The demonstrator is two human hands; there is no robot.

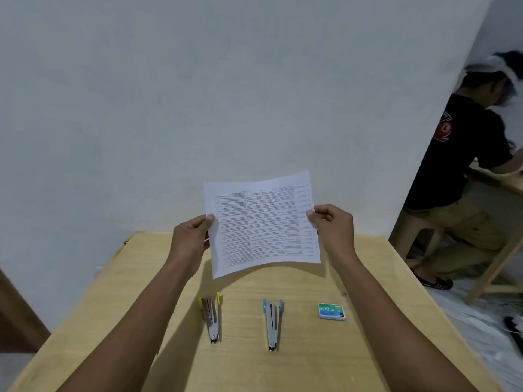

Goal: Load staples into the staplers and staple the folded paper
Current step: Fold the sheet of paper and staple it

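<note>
A printed sheet of paper [260,224] is held up flat above the wooden table [113,278]. My left hand [192,236] pinches its left edge and my right hand [332,227] pinches its right edge. Below it on the table lie two staplers, both with their noses toward me: a yellow stapler [211,318] on the left and a blue stapler [272,323] in the middle. A small green staple box [331,311] lies to the right of the blue stapler.
A pale wall rises right behind the table's far edge. At the right, another person in a dark shirt [464,154] sits on a stool at a second wooden table [506,179]. Cables lie on the floor at the lower right.
</note>
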